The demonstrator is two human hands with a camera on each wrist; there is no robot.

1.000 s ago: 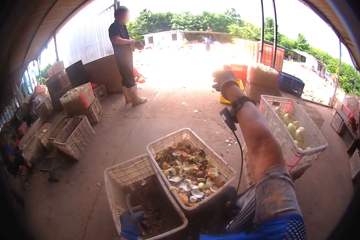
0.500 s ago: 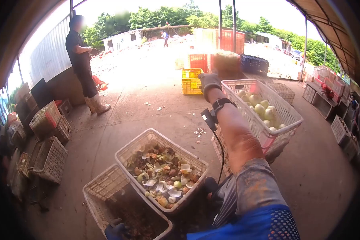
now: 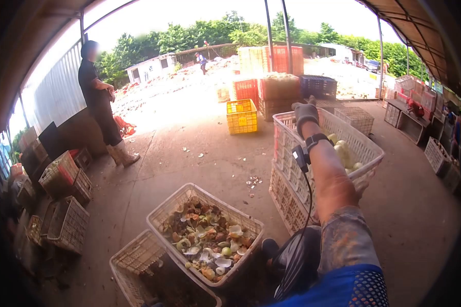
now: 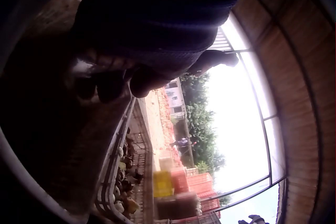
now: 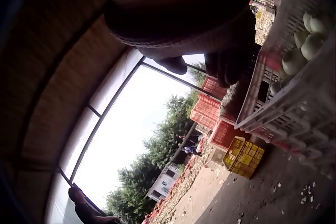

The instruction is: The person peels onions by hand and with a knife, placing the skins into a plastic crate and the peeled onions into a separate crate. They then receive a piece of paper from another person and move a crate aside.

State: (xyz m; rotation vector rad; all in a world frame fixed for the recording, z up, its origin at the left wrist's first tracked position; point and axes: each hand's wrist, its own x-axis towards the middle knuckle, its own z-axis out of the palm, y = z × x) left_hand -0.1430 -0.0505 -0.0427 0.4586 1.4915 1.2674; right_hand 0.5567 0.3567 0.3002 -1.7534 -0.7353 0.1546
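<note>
My right hand (image 3: pixel 306 116), in a dark grey glove, is over the far left corner of a white slatted crate (image 3: pixel 288 146) of peeled onions (image 3: pixel 344 153). Its fingers (image 5: pixel 223 69) are loosely bent and no object shows among them. My left hand (image 4: pixel 152 35), in a blue glove, curls its fingers low in the left wrist view, with a pale glint beside them; the curved, pale tool in its grip is mostly hidden in shadow. Near it stands a crate (image 3: pixel 130 258) with a dark inside, against another crate (image 3: pixel 156 217) filled with onion skins and scraps (image 3: pixel 210 238).
A yellow crate (image 3: pixel 242 116) stands ahead, before red crates (image 3: pixel 246 89) and a blue crate (image 3: pixel 318 87). Another person (image 3: pixel 98 97) stands at the left in boots. Crates (image 3: pixel 66 225) line the left side. Scraps (image 3: pixel 253 181) lie on the concrete floor.
The head view has swung right. My right hand has moved from out in front to over the onion crate. The left hand has slipped almost out of the head view at the bottom.
</note>
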